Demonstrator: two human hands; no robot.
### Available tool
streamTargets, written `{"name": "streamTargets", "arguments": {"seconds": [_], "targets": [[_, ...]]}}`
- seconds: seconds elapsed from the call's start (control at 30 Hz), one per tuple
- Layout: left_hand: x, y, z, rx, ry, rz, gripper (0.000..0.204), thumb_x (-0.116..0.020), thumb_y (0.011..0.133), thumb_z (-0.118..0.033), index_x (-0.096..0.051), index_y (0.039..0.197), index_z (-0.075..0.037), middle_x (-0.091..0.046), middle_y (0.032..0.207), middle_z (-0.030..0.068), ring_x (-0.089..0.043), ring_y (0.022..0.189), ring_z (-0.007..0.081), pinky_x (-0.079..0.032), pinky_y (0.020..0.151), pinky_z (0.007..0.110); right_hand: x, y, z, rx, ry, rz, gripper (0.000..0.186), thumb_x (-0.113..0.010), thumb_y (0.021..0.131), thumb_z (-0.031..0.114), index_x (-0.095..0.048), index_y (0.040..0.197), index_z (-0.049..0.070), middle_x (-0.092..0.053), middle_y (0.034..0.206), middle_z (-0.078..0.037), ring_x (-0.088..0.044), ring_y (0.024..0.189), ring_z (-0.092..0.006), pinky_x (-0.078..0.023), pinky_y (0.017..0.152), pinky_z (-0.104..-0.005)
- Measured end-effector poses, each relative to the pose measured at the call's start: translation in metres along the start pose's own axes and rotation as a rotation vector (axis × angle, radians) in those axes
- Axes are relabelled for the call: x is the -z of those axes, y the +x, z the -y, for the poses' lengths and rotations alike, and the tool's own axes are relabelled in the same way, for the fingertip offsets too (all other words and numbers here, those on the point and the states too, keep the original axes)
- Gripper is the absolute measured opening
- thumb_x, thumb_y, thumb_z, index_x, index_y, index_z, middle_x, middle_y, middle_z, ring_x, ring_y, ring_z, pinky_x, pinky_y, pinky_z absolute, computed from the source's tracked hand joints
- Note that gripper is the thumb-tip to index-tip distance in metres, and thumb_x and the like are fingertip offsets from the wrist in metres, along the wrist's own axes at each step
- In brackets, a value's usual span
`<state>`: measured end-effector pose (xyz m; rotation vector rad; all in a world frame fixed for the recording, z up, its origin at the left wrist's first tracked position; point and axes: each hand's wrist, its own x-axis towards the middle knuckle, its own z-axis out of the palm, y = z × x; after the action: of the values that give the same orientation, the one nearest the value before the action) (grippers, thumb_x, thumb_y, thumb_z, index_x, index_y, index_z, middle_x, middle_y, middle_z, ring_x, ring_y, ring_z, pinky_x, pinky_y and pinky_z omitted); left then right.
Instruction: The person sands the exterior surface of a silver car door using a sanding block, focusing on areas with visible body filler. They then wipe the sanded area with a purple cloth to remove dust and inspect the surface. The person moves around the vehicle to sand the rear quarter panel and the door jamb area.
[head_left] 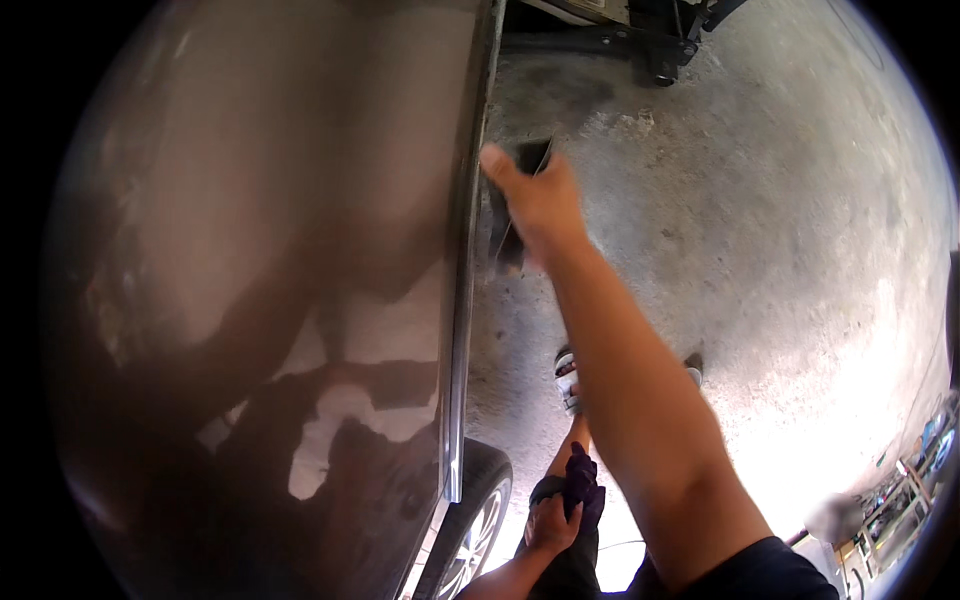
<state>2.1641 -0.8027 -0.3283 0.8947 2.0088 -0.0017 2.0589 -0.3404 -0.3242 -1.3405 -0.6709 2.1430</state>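
Observation:
My right hand [540,200] reaches forward on a long bare arm and grips a dark flat pad [529,157] held against the edge of a glossy dark car body panel [300,250]. A bright trim strip [458,350] runs down that edge. Low in the view, my left hand [550,525] hangs by my leg, closed on a dark purple cloth [583,482]. Reflections of light and of a figure show on the panel.
A car wheel [475,520] with a light alloy rim sits below the panel. Grey concrete floor [750,250] spreads to the right. My shoe [567,375] stands on it. Dark metal equipment [660,45] is at the top, and cluttered shelves [900,490] at lower right.

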Motion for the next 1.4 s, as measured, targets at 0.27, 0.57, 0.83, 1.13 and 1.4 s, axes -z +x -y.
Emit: {"name": "streamTargets", "arguments": {"seconds": [0.27,0.57,0.83,1.13,1.4], "targets": [[0.004,0.007,-0.002,0.026,-0.020,0.045,0.037,-0.064,0.085,-0.039,-0.057,0.090,-0.003,-0.061,0.083,0.0247,-0.061,0.081,0.0451,-0.048,0.071,0.056,-0.009,-0.022,0.000,0.172,-0.043,-0.087,0.053,-0.078,0.081,0.034,-0.052,0.110,-0.003,-0.062,0.097,-0.014,-0.062,0.085,-0.0219,-0.053,0.074,-0.0385],[-0.019,0.010,0.023,-0.118,-0.031,-0.038,0.040,-0.063,0.086,-0.041,-0.057,0.090,-0.001,-0.061,0.080,0.0254,-0.061,0.076,0.0465,-0.048,0.069,0.056,-0.017,-0.028,-0.048,0.096,0.060,-0.201,0.048,-0.078,0.082,0.027,-0.055,0.113,-0.002,-0.063,0.104,-0.013,-0.060,0.091,-0.0207,-0.050,0.081,-0.0358],[0.002,0.015,-0.006,-0.067,-0.076,0.012,0.044,-0.064,0.087,-0.030,-0.054,0.116,0.000,-0.062,0.108,0.0249,-0.060,0.098,0.0438,-0.049,0.084,0.051,0.025,0.013,0.009,0.119,-0.027,-0.198,0.064,-0.081,0.077,0.033,-0.047,0.116,-0.005,-0.060,0.105,-0.018,-0.062,0.092,-0.0237,-0.052,0.075,-0.0363],[0.026,0.019,-0.029,-0.034,-0.200,0.063,0.043,-0.064,0.087,-0.028,-0.056,0.122,-0.005,-0.063,0.117,0.0214,-0.060,0.106,0.0407,-0.049,0.086,0.047,0.008,-0.036,0.010,-0.061,-0.114,-0.329,0.064,-0.083,0.073,0.034,-0.049,0.114,-0.001,-0.062,0.103,-0.015,-0.061,0.091,-0.0228,-0.050,0.081,-0.0358],[0.070,0.058,-0.110,-0.057,-0.106,0.115,0.039,-0.066,0.084,-0.031,-0.060,0.110,-0.003,-0.064,0.104,0.0262,-0.062,0.096,0.0441,-0.051,0.079,0.050,-0.014,-0.007,0.014,0.134,-0.171,-0.317,0.073,-0.080,0.076,0.041,-0.043,0.120,-0.004,-0.064,0.101,-0.022,-0.064,0.094,-0.0371,-0.050,0.082,-0.0427]]}}
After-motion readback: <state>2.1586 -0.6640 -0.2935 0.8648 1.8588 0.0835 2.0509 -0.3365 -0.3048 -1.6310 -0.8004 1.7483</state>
